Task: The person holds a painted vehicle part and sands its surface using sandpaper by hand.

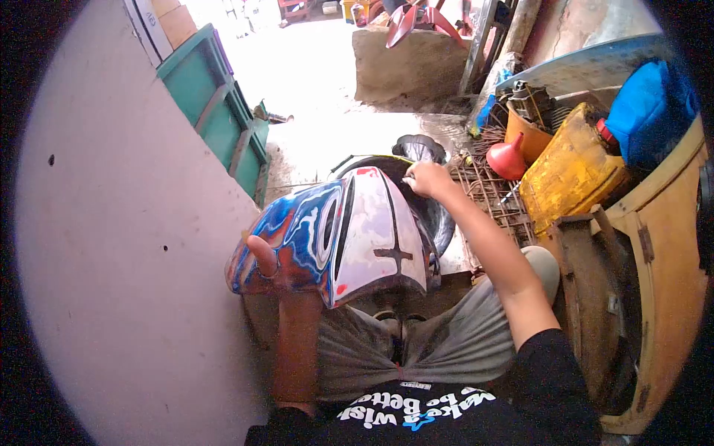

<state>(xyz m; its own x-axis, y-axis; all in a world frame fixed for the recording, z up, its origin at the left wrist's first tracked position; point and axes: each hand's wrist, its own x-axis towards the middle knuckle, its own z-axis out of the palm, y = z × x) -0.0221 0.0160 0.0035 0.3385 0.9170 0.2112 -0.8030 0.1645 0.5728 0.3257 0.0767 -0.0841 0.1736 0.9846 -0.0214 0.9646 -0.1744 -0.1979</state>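
A large curved shell [372, 230] with worn blue, white and red paint sits over my lap, looking like a motorcycle tank cover or fairing. Its white face has dark stripes and patchy, rubbed areas. My left hand [269, 266] grips the shell at its near left side; the thumb shows on the blue part and the other fingers are hidden. Beyond the shell's far right edge, my right hand [428, 180] is closed with its fingertips pinched. What it holds, if anything, is too small to make out. Black curved parts [420, 151] lie just behind the shell.
A pale wall [134, 245] and a green panel [212, 104] stand on the left. At right are a metal grate [494, 197], a red funnel [507, 155], a yellow jerrycan [573, 167], a blue container [651, 111] and a wooden frame [666, 290].
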